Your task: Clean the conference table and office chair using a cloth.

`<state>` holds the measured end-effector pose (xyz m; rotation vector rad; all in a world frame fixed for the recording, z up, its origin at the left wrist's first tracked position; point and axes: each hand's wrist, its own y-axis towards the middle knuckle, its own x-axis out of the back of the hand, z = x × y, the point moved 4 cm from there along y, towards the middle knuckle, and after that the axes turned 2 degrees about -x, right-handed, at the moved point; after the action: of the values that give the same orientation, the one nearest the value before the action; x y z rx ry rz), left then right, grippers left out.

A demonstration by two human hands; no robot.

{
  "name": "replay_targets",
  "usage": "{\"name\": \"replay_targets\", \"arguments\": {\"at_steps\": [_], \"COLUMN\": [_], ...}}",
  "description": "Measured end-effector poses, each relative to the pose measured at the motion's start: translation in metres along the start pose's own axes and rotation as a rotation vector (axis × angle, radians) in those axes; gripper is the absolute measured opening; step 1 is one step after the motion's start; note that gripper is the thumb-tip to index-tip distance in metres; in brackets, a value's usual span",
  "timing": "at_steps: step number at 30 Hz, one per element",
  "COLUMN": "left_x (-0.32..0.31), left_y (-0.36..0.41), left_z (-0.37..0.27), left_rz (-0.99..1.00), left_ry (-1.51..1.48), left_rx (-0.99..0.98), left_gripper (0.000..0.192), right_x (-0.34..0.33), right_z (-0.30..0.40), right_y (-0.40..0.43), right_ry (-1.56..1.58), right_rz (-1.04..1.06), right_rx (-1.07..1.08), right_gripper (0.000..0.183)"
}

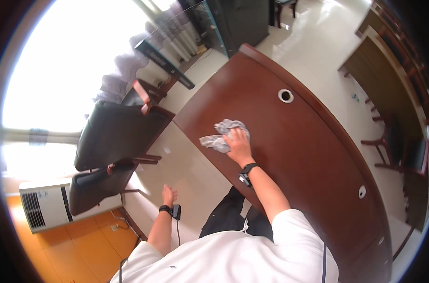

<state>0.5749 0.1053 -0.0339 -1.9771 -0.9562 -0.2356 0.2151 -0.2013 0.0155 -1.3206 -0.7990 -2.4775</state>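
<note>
My right hand (239, 145) presses down on a crumpled grey-and-white cloth (223, 136). Beneath the cloth is the reddish-brown top of a wooden desk (288, 152), near its left edge. The fingers lie over the right part of the cloth, and a loose end sticks out to the left. Away from the desk, my left hand (169, 195) hangs in the air above the floor with its fingers loosely bent. Nothing shows in it. Each wrist wears a black strap with a small device.
Two cable grommets (286, 96) (362, 192) sit along the desk's raised far rim. Black padded chairs (119, 136) stand to the left, near a white air conditioner (44, 205). A dark cabinet (239, 26) stands beyond the desk, with another long table (384, 78) at right.
</note>
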Motion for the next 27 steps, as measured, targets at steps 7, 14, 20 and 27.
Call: {"name": "replay_targets", "arguments": {"at_steps": [7,14,20,27], "left_x": [-0.030,-0.096,-0.093,-0.050], "left_y": [-0.058,-0.119,-0.122,-0.083], "left_z": [0.048,-0.008,-0.019,-0.014], "left_rz": [0.366,0.475,0.487,0.515], "left_ry": [0.572,0.696,0.818,0.812], "left_rx": [-0.001,-0.191,-0.296,-0.212], "left_gripper": [0.068,0.059,0.051,0.054], "right_x": [0.189,0.315,0.333,0.262], "right_z": [-0.154,-0.185,-0.215,-0.300], "right_y": [-0.175,-0.467,-0.576,-0.447], "right_ry": [-0.329,-0.811,-0.713,-0.625], "right_rz": [-0.216,-0.468,-0.418,-0.297], "right_rx": [-0.815,-1.384,-1.988,-1.600], "right_gripper": [0.074,0.073,0.076,0.063]}}
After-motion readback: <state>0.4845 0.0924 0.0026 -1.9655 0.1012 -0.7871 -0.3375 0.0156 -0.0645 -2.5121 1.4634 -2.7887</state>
